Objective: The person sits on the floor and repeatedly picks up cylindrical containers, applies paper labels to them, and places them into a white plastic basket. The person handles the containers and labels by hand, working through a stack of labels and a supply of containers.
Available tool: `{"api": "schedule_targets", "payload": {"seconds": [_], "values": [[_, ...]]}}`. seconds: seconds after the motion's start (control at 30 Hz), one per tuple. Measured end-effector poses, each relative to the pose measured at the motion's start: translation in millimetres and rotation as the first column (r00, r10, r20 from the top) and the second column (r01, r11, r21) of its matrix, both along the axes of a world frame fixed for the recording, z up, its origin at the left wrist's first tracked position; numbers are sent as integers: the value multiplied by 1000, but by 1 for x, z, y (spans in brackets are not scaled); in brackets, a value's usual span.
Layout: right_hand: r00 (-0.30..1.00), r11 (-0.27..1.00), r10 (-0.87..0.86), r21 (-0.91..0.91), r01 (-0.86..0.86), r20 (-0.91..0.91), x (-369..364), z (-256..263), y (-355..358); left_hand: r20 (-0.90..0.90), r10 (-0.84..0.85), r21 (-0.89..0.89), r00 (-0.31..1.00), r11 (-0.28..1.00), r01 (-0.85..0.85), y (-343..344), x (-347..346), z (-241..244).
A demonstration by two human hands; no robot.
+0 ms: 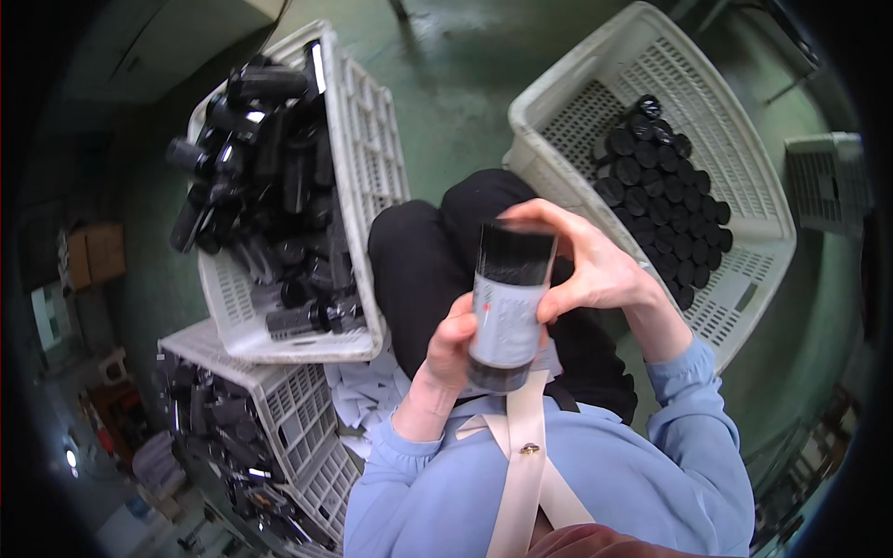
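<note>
Between my hands, over my lap, is a black cylindrical container [513,317] with a pale label that bears writing. It stands tilted and looks slightly blurred. My left hand [452,345] grips its lower left side, the thumb lying against the label. On the other side my right hand [586,261] curves around the upper right, with the thumb at the label's edge and fingers near the top end. Part of the fingers behind the container is hidden.
At my left, a white plastic crate [356,139] is heaped with black cylinders [272,139]. A second crate [293,411] below it holds more. The right-hand crate [732,132] contains black cylinders [663,202] packed in rows. White paper pieces [366,394] lie beside my left leg.
</note>
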State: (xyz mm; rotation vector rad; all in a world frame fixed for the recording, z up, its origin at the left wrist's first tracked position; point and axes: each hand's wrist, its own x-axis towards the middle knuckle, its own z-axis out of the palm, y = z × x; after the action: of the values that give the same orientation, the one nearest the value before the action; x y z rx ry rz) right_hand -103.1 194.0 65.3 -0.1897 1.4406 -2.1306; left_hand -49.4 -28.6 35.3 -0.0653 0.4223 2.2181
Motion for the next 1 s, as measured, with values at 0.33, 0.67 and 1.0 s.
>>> {"api": "schedule_targets", "payload": {"seconds": [0.33,0.67,1.0], "values": [[854,879,22,416,231,-520,-35,53,51,-567,-378,-768,732,565,-303,50,-14,35],[842,56,28,842,537,-538,-104,-99,133,-803,-1,-587,596,-179,-790,-127,-71,15],[860,-435,494,820,372,-128,-74,-260,166,-286,-467,-525,837,-654,-545,-301,-102,-76]]}}
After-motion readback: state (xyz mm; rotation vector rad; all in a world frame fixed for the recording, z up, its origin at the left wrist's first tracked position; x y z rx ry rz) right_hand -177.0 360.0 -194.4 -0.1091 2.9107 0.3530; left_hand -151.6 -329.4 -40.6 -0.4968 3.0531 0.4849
